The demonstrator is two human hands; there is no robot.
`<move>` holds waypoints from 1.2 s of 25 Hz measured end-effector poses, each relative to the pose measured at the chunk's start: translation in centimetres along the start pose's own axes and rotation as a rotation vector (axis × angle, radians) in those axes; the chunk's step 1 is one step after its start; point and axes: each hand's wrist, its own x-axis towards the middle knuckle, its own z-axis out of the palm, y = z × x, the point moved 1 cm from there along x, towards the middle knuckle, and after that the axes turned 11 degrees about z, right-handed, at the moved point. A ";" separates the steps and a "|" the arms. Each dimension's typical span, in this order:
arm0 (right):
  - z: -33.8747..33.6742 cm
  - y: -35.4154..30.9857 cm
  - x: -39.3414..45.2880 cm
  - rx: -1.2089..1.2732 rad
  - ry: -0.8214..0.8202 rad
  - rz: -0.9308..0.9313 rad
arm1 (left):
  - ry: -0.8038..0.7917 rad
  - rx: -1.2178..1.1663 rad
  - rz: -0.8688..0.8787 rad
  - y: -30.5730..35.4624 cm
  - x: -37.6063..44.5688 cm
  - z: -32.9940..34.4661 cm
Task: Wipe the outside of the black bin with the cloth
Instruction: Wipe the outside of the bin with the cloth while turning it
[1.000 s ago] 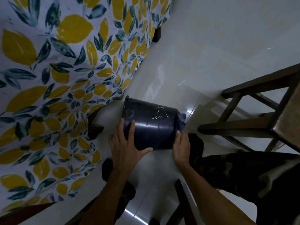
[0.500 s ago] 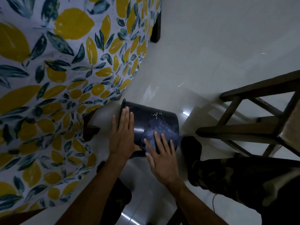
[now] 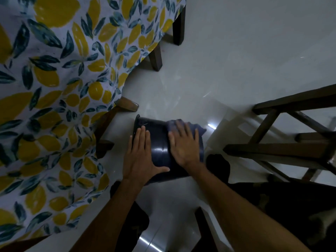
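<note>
The black bin (image 3: 160, 148) lies on its side on the pale tiled floor, rim to the left, base to the right. My left hand (image 3: 140, 157) rests flat on the bin's wall near the rim, fingers spread, steadying it. My right hand (image 3: 183, 144) presses a dark blue cloth (image 3: 198, 127) flat against the bin's wall near the base. The cloth bulges out past my fingertips over the far edge of the base. Most of the cloth is hidden under my palm.
A table with a lemon-print tablecloth (image 3: 60, 84) hangs at the left, its dark wooden legs (image 3: 156, 57) close behind the bin. A dark wooden chair frame (image 3: 283, 148) stands at the right. My legs in dark trousers (image 3: 272, 200) are below the bin.
My right hand has slid the cloth from the middle of the bin's wall toward the base end. My left hand has stayed near the rim. The camera view has shifted back.
</note>
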 end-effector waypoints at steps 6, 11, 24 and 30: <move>0.7 1.1 -8.5 -0.101 -0.090 -0.312 | 0.060 0.004 0.018 0.5 -1.6 1.3; -1.6 2.2 4.7 -0.023 -0.235 0.073 | 0.015 -0.026 -0.018 0.9 -1.7 1.2; -2.1 -0.9 6.2 -0.081 -0.383 -0.007 | 0.022 -0.087 -0.049 2.2 -3.5 2.3; -1.4 -2.3 3.1 0.038 -0.202 -0.085 | 0.046 -0.043 -0.018 2.0 -3.1 2.4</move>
